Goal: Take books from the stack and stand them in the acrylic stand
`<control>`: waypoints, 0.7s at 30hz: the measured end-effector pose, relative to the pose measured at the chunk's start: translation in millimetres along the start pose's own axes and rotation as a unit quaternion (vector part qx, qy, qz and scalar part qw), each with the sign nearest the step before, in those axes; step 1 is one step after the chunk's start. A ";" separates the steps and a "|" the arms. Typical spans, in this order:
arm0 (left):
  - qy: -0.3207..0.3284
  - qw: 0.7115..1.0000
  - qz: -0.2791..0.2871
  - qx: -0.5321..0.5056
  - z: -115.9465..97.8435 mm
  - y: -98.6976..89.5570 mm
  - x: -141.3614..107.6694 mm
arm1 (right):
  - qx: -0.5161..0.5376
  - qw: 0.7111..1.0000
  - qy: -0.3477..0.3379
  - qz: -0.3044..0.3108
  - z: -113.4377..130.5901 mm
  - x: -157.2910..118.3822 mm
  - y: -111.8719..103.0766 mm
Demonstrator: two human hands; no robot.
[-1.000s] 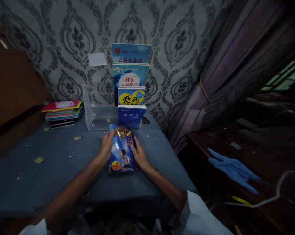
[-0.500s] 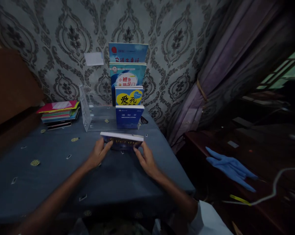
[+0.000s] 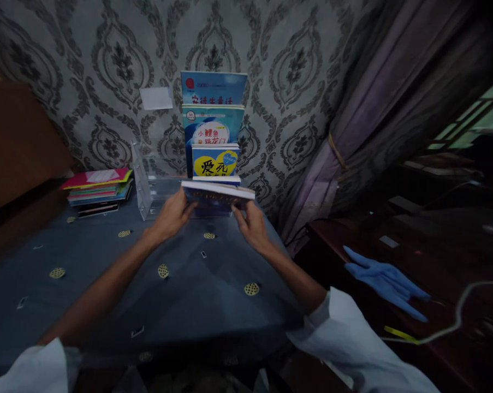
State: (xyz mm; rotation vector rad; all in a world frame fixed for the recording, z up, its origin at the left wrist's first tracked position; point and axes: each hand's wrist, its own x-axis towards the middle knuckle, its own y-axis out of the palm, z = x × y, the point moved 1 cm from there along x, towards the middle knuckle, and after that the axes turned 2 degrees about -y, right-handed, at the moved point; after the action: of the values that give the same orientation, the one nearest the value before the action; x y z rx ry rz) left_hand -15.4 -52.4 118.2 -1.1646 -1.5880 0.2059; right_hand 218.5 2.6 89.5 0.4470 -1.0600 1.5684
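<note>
Head view, book (image 3: pixel 217 193) near rack (image 3: pixel 143 188), gap unclear

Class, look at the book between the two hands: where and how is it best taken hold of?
Most likely at the two side ends of the book: left hand from the left, right hand from the right, thumbs on its near face. It is wide and thin, its pale page edge uppermost, so each end should fit between thumb and fingers.

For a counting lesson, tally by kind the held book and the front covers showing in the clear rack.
Held book, between left hand and right hand: 1
Clear rack front covers, lowest mostly hidden: 4
Total: 5
</note>
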 end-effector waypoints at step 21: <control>-0.209 0.968 0.036 0.135 10.6 59.8 29.6 | -0.124 0.989 0.084 -0.002 -106.5 16.5 36.7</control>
State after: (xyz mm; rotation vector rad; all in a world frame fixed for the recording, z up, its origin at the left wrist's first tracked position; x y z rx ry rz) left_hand 12.2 4.4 94.1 -1.0067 -1.8108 0.7344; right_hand 206.9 100.3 32.3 0.1442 -1.1039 1.4200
